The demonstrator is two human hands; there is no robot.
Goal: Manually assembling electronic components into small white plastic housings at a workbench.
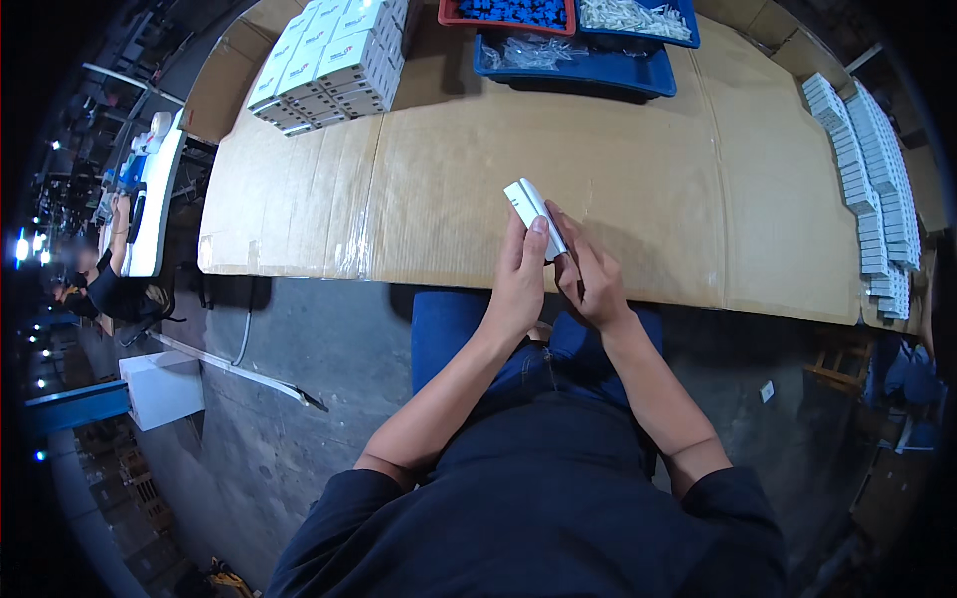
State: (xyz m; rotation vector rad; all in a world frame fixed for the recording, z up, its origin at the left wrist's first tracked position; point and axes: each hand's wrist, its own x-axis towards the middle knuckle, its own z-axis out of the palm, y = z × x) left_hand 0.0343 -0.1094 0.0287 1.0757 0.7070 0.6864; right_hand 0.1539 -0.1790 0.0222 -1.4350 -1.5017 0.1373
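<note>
A small white rectangular case [531,204], looking like plastic with small dark marks near its far end, is held tilted just above the near part of the cardboard-covered table. My left hand [520,274] grips its left side, with the thumb pressed on the upper face. My right hand [596,282] is closed against the right side and lower end, its fingers bent around the edge. Part of the case is hidden behind my fingers, so its underside does not show.
Stacked white boxes [334,60] stand at the far left of the cardboard tabletop [478,149]. At the back are a red tray [508,28] of blue pieces and blue trays [578,85] with clear and white pieces. Rows of white units [865,179] line the right side. Another person [118,284] is at a white table, far left.
</note>
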